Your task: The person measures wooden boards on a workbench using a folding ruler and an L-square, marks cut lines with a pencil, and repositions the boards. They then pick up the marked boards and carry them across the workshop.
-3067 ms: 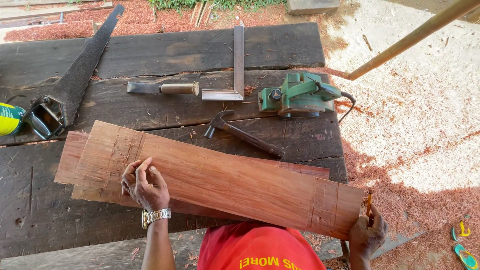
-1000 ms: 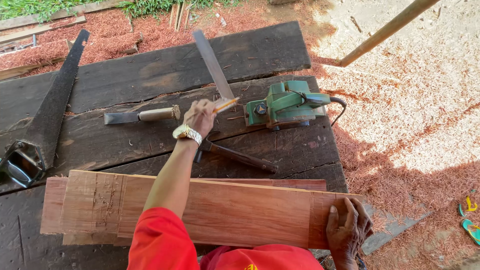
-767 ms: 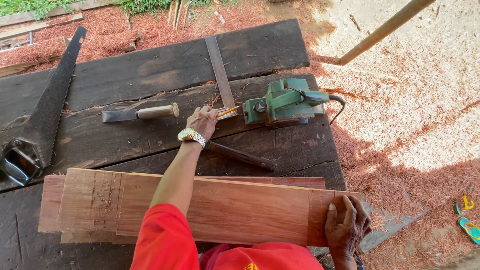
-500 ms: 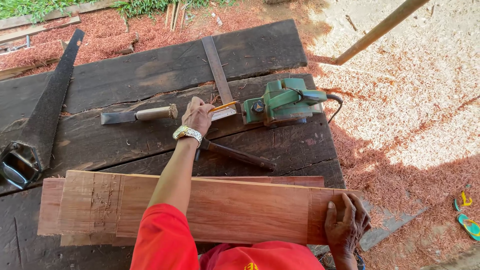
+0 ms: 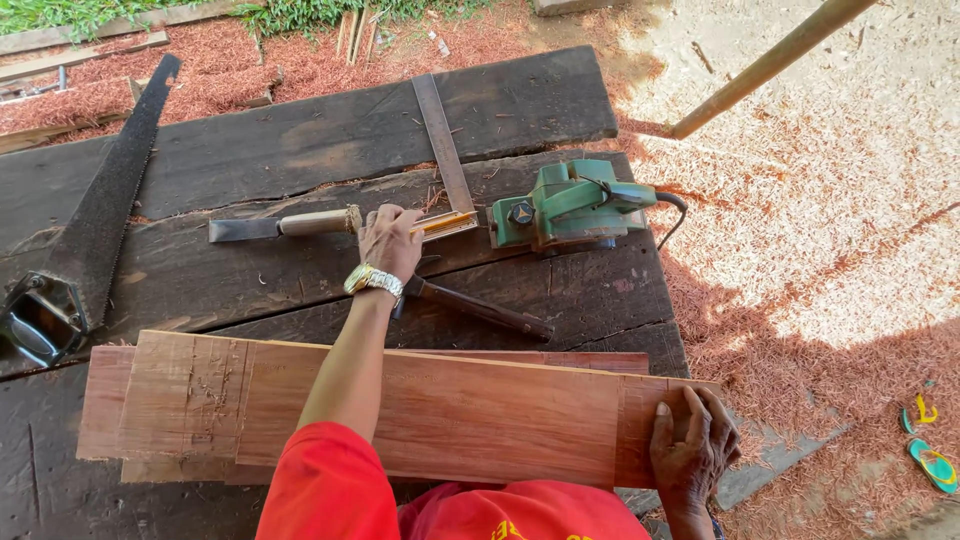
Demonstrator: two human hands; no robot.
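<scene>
Square (image 5: 444,150) is back flat on the counter (image 5: 300,130), no longer tilted up as a second ago. Left hand (image 5: 392,240) has its grip clenched on the square's stock, far of the boards (image 5: 440,420). Right hand (image 5: 692,450) clamps the boards' right end.

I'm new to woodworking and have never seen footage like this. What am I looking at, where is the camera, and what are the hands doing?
The camera sits on the person's head and looks down at a dark plank workbench. The left hand reaches out and rests on the stock of a metal try square. The right hand grips the end of a reddish board that lies on top of others. Also on the bench: a handsaw, a chisel, a hammer and a green electric planer. Wood shavings cover the ground.
</scene>
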